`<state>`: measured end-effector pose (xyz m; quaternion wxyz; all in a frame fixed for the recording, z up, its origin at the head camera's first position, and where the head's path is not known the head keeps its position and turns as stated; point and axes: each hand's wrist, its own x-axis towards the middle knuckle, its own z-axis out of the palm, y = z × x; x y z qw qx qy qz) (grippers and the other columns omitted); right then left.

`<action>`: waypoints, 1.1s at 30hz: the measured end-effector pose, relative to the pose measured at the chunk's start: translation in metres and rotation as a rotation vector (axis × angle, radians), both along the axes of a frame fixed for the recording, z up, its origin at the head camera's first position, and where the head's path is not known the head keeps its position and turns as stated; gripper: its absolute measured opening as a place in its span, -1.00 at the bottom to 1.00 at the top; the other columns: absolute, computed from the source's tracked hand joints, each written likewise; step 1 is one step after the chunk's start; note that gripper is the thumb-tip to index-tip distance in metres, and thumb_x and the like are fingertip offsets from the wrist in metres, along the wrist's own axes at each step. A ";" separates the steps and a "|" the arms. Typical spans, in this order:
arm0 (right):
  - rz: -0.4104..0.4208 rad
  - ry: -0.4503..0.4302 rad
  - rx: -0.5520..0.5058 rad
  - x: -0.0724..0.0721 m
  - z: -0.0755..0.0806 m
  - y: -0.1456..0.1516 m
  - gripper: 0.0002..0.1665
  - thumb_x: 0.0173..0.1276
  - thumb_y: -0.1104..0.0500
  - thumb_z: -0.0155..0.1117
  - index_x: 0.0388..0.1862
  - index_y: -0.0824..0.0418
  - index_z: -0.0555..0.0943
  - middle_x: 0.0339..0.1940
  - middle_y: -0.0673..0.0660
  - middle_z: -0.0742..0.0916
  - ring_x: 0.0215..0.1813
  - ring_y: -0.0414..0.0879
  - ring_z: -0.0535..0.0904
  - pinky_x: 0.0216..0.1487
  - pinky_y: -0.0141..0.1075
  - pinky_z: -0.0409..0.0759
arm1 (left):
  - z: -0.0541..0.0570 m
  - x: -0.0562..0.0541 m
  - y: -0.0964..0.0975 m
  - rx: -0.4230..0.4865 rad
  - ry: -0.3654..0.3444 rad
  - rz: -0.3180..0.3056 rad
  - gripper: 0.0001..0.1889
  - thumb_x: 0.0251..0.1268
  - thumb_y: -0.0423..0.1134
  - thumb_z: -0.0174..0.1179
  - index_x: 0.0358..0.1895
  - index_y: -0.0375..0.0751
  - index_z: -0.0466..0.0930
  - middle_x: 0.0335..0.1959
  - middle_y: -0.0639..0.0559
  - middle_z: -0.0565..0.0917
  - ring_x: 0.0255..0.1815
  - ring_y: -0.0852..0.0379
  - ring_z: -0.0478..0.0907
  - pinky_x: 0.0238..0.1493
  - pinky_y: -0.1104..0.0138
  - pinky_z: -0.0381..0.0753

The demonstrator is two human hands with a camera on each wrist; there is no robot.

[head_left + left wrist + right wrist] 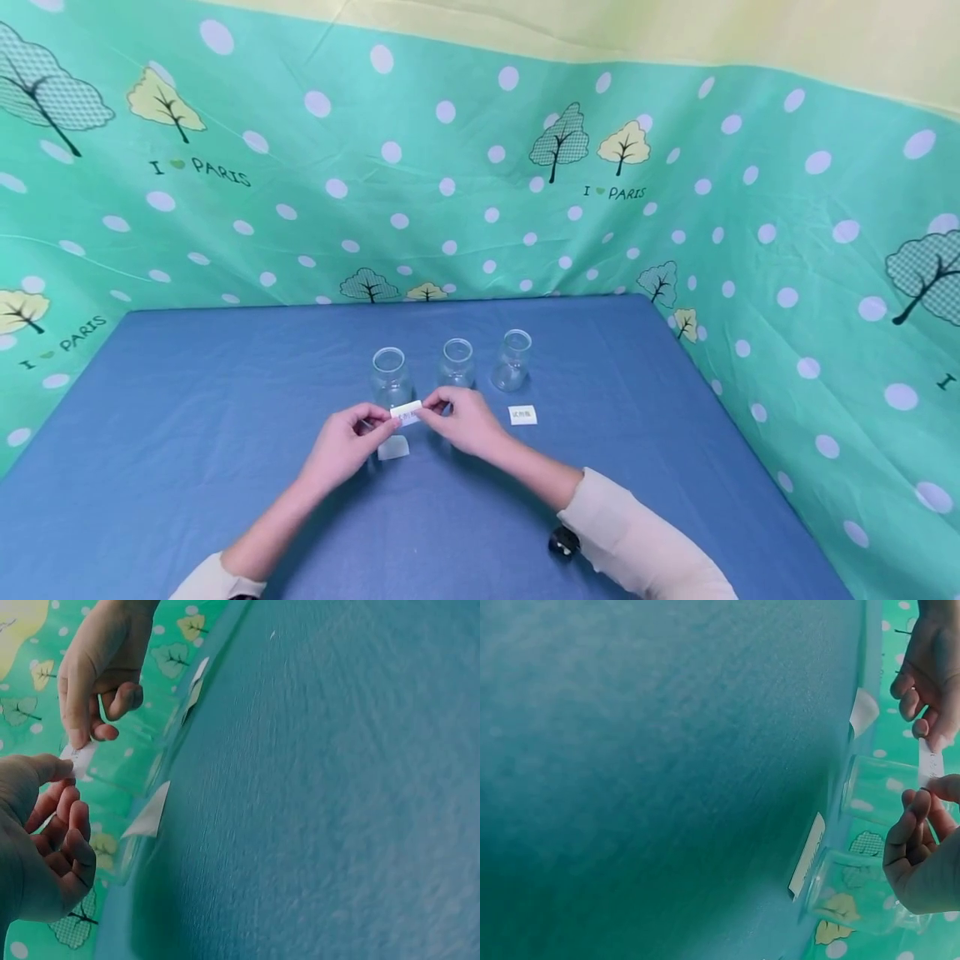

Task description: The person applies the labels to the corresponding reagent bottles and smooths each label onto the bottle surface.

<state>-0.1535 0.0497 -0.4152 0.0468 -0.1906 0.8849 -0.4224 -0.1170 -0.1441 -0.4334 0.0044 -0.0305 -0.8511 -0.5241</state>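
Observation:
A small white label (406, 412) with handwriting is stretched between two hands, in front of the left glass jar (389, 379). My left hand (347, 443) pinches its left end between thumb and fingers. On its right end, my right hand (467, 422) has the same kind of pinch. The left wrist view shows the label (79, 760) between both thumbs, raised over the table. Beneath the hands lies a blank, curled piece of white paper (393, 448), seen also as a bent white paper (864, 712) in the right wrist view.
A middle glass jar (457, 358), partly behind the right hand, and a right glass jar (513, 362) stand uncapped on the blue-covered table (225, 400). Another written label (522, 415) lies before the right jar. A green dotted curtain (450, 167) surrounds the table's back and sides.

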 end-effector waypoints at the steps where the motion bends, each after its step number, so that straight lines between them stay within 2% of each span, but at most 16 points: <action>1: 0.000 0.004 0.001 -0.001 0.000 -0.001 -0.84 0.23 0.07 0.31 -0.32 0.14 0.68 -0.45 -0.01 0.70 -0.52 -0.26 0.44 -0.48 -0.47 0.41 | -0.001 -0.001 -0.001 -0.009 0.010 0.005 -0.80 0.13 -0.15 0.31 -0.31 -0.22 0.64 -0.55 0.02 0.58 -0.63 0.30 0.37 -0.61 0.45 0.38; 8: 0.002 0.031 0.023 -0.007 -0.001 -0.010 -0.83 0.24 0.08 0.31 -0.31 0.16 0.68 -0.45 0.00 0.71 -0.54 -0.32 0.40 -0.49 -0.51 0.38 | -0.003 -0.007 -0.007 -0.060 0.023 0.038 -0.81 0.15 -0.14 0.30 -0.31 -0.21 0.64 -0.49 0.00 0.62 -0.60 0.29 0.41 -0.59 0.44 0.42; 13: 0.000 0.042 0.032 -0.012 -0.008 -0.014 -0.83 0.24 0.07 0.31 -0.31 0.15 0.68 -0.47 -0.01 0.69 -0.60 -0.34 0.38 -0.54 -0.50 0.38 | -0.004 -0.010 -0.010 -0.093 0.038 0.045 -0.83 0.15 -0.17 0.29 -0.30 -0.20 0.64 -0.46 -0.02 0.63 -0.58 0.29 0.41 -0.57 0.43 0.44; 25: -0.012 0.136 0.064 -0.019 -0.019 -0.022 -0.83 0.25 0.06 0.30 -0.33 0.13 0.69 -0.47 -0.03 0.69 -0.47 -0.34 0.43 -0.41 -0.55 0.38 | -0.015 -0.017 -0.016 -0.139 0.133 0.071 -0.86 0.16 -0.20 0.29 -0.31 -0.20 0.66 -0.45 0.00 0.60 -0.57 0.35 0.41 -0.54 0.46 0.43; 33: -0.030 0.183 0.087 -0.019 -0.022 -0.025 -0.84 0.24 0.05 0.29 -0.32 0.11 0.69 -0.47 -0.04 0.69 -0.41 -0.24 0.53 -0.38 -0.54 0.39 | -0.020 -0.021 -0.017 -0.185 0.225 0.091 -0.89 0.12 -0.24 0.32 -0.33 -0.19 0.67 -0.48 0.04 0.57 -0.55 0.37 0.39 -0.51 0.48 0.43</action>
